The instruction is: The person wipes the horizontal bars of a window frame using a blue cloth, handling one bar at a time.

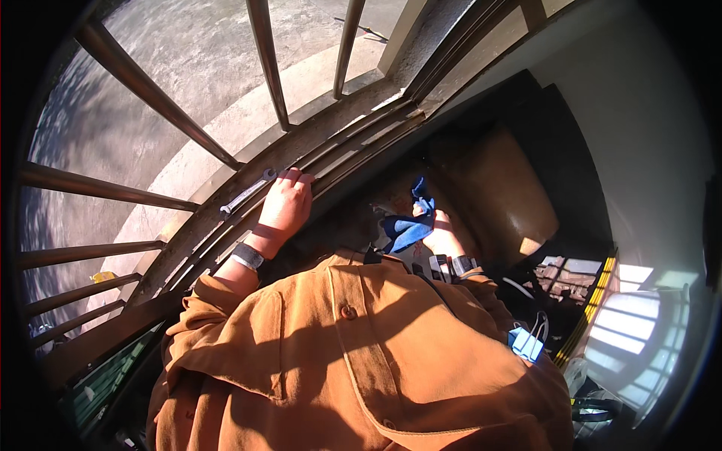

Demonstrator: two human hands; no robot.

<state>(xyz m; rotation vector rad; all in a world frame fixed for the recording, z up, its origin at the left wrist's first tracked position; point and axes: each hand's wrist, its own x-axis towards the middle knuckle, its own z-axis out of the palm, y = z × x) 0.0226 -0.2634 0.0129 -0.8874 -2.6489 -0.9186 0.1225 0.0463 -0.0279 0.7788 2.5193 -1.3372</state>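
My left hand (pixel 289 200) leans on the metal window frame (pixel 357 154), its fingers curled over the rail. Right beside those fingers, a silver wrench (pixel 244 193) lies on the sill, outside my grasp. Lower and to the right, my right hand (pixel 444 236) is closed round a blue cloth (pixel 410 231). One end of the cloth sticks up above the fingers, and the rest hangs to the left. Most of the fingers of this hand are hidden by the cloth.
Metal bars (pixel 162 94) rise along the window, with sunlit concrete ground (pixel 180 45) beyond. A brown padded seat (pixel 500 195) stands in shadow to the right. Nearby are yellow rods (pixel 590 304), a light blue clip (pixel 526 343) and a white curved panel (pixel 628 331).
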